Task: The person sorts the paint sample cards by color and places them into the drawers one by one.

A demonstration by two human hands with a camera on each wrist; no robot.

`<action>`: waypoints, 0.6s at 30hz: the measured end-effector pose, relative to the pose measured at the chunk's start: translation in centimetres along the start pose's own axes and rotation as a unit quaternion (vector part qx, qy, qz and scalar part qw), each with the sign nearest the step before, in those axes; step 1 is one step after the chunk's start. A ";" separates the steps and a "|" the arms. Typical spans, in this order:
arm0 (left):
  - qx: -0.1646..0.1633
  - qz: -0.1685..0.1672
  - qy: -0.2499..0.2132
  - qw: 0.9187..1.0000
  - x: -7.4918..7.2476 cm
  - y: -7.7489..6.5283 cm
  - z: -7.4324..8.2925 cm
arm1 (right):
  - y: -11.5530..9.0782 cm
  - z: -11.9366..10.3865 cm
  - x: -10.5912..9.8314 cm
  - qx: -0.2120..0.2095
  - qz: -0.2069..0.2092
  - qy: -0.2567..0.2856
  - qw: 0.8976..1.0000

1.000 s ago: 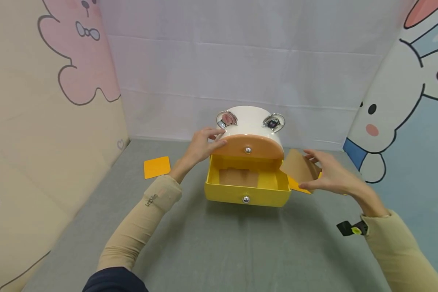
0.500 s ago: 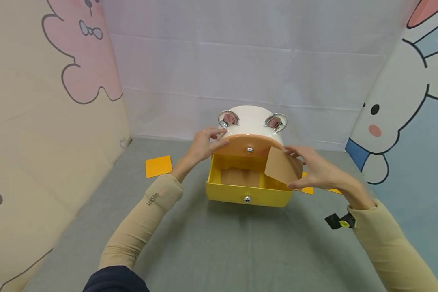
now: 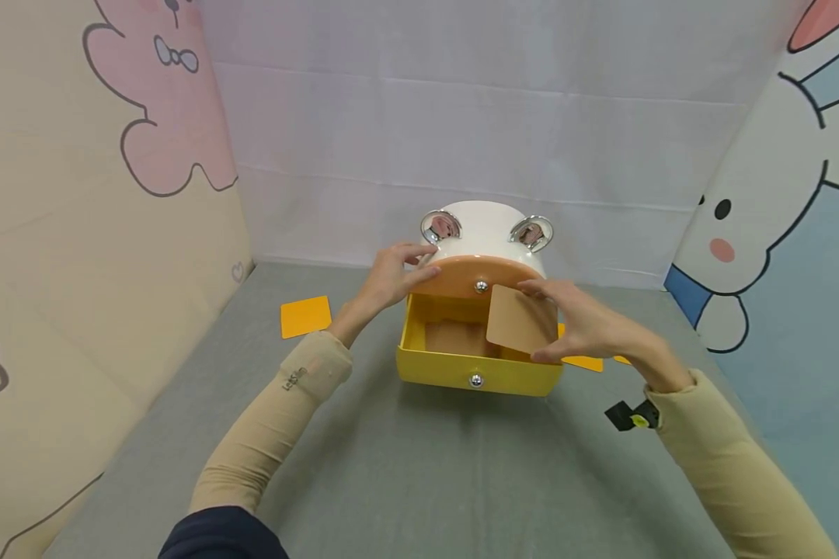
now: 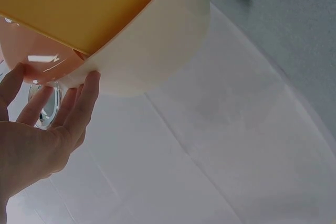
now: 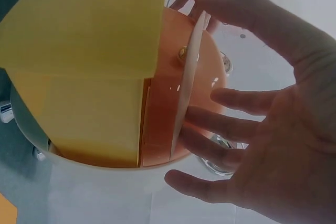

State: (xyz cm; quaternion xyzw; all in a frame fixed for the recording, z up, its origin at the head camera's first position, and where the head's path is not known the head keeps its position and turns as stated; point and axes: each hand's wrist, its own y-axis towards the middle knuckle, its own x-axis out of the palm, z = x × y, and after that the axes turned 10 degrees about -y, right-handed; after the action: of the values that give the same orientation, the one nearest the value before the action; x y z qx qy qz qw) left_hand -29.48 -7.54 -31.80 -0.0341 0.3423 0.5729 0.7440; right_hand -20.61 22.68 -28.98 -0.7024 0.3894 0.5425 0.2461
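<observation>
A white animal-shaped storage box with shiny round ears stands at the back of the table. Its orange upper drawer is closed, while the yellow lower drawer is pulled out. Inside lies a flat brown card. My left hand rests on the box's left side, thumb at the orange front; its fingers are extended along the white shell. My right hand pinches a square tan card by its edges, holding it tilted above the drawer's right half. The card appears nearly edge-on in the right wrist view.
One orange card lies on the grey tablecloth to the left. More orange shows at the drawer's right, partly behind my right hand. A white cloth wall rises behind the box.
My right hand has carried the tan card leftward, from beside the drawer to over it, turning its face more toward the head camera. My left hand has stayed on the box.
</observation>
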 end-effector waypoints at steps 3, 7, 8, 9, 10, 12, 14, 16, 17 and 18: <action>-0.002 0.000 -0.001 1.000 0.0 0.1 0.0 | 0.3 -0.2 0.1 -0.006 -0.007 -0.002 1.000; -0.005 -0.001 0.003 1.000 0.0 0.1 0.0 | 0.5 -0.4 0.0 -0.010 -0.016 -0.013 1.000; -0.005 -0.001 0.003 1.000 0.0 0.1 0.0 | 0.6 -0.5 0.0 -0.009 -0.019 -0.016 1.000; -0.005 -0.001 0.003 1.000 0.0 0.1 0.0 | 0.6 -0.5 0.0 -0.007 -0.023 -0.019 1.000; -0.006 -0.001 0.003 1.000 0.0 0.1 0.0 | 0.6 -0.6 0.0 -0.006 -0.027 -0.022 0.999; -0.007 -0.001 0.002 1.000 0.1 0.1 0.1 | 0.6 -0.7 -0.1 -0.002 -0.035 -0.028 0.999; -0.008 -0.001 0.001 1.000 0.1 0.1 0.1 | 0.6 -0.7 -0.1 -0.002 -0.040 -0.032 0.999; -0.010 -0.001 0.001 1.000 0.1 0.0 0.1 | 0.6 -0.7 -0.1 -0.006 -0.041 -0.036 0.999; -0.009 -0.001 0.000 1.000 0.1 0.0 0.1 | 0.6 -0.7 -0.1 -0.008 -0.041 -0.037 0.998; -0.010 -0.001 -0.001 1.000 0.1 0.0 0.1 | 0.6 -0.7 0.0 -0.010 -0.040 -0.041 0.998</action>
State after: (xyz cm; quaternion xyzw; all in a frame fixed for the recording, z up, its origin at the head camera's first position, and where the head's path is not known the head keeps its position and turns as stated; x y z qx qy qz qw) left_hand -29.45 -7.41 -31.78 -0.0415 0.3357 0.5759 0.7443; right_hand -20.71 21.80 -28.72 -0.6971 0.3455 0.5643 0.2761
